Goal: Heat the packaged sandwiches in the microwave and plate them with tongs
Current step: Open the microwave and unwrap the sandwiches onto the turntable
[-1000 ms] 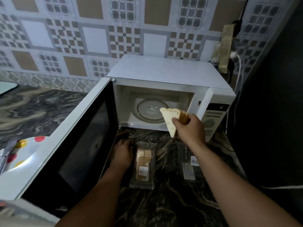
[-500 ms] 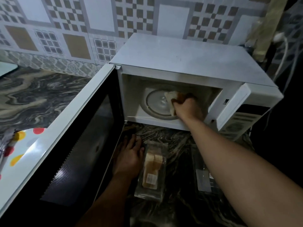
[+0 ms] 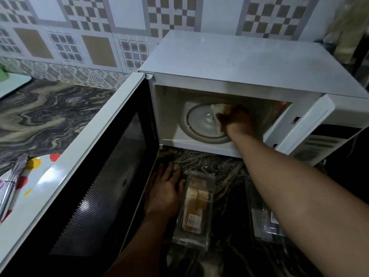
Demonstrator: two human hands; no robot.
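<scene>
The right hand [image 3: 236,121] reaches inside the white microwave [image 3: 239,62], fingers closed on a pale triangular sandwich [image 3: 218,108] over the round glass turntable [image 3: 201,124]. The left hand [image 3: 165,193] lies flat and loose, gripping nothing, on the dark swirled marble counter [image 3: 50,112] just left of a clear plastic pack [image 3: 194,208] holding more bread wedges. Another clear pack [image 3: 263,220] lies to the right, partly hidden by the forearm. The door [image 3: 95,188], with its dotted mesh window, swings wide to the left. Far left, metal tongs [image 3: 12,182] rest on a spotted plate [image 3: 43,172]. Checkered tiles [image 3: 99,27] cover the far wall.
</scene>
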